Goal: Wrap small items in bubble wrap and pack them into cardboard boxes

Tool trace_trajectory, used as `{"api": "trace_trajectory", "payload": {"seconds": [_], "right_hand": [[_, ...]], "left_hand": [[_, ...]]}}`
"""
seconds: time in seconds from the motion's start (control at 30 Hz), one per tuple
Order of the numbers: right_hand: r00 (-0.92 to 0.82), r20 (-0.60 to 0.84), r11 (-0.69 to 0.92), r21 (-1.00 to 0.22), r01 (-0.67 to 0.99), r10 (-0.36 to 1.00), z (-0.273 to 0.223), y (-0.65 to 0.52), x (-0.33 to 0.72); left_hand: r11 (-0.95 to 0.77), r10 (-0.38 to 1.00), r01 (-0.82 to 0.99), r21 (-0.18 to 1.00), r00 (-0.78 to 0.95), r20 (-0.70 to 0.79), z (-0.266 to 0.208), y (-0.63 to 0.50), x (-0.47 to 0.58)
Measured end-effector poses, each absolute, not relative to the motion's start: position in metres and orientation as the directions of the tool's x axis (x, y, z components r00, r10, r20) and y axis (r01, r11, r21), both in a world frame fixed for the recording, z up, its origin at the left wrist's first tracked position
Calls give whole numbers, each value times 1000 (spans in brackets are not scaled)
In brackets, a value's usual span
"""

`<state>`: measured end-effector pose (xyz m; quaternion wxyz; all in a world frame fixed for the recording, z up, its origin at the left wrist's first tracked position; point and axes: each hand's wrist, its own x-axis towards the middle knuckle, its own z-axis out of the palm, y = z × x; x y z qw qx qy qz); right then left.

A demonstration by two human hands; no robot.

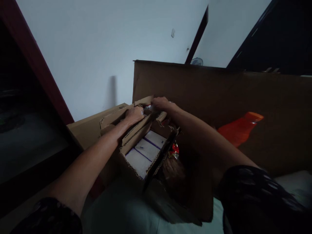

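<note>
We are reaching both arms toward the open box (129, 145) in the middle of the frame, where white packs (146, 149) are lying in a row. Our left hand (135, 113) is dipping among cardboard flaps (110, 117) just above the packs; our right hand (160, 103) is curling near its fingertips, slightly farther right. Fingers are partly hidden or blurred, so we cannot tell whether either is gripping anything. A red wrapper (175, 148) is showing just right of the box.

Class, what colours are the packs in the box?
Whitish packs with purple edges, clearest in the head view.
</note>
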<state>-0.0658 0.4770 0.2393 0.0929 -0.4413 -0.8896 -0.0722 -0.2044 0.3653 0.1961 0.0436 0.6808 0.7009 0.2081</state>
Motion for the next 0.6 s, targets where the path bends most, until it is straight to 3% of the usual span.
{"api": "trace_trajectory", "payload": {"seconds": [0.13,0.27,0.4,0.5,0.6], "right_hand": [[-462,363,526,-96,845,809,288,458,-28],[-364,519,556,-279,783,773,308,410,30],[-235,615,589,-470,657,753,284,337,91],[-144,617,605,-651,459,774,249,268,129],[-95,620,612,-718,332,779,213,203,158]], "left_hand": [[12,974,930,368,-94,206,195,363,-204],[19,965,921,389,-118,233,196,360,-202],[6,940,903,429,-152,307,200,351,-198],[7,914,875,484,-202,352,208,331,-193],[40,859,827,561,-315,402,220,300,-195]]}}
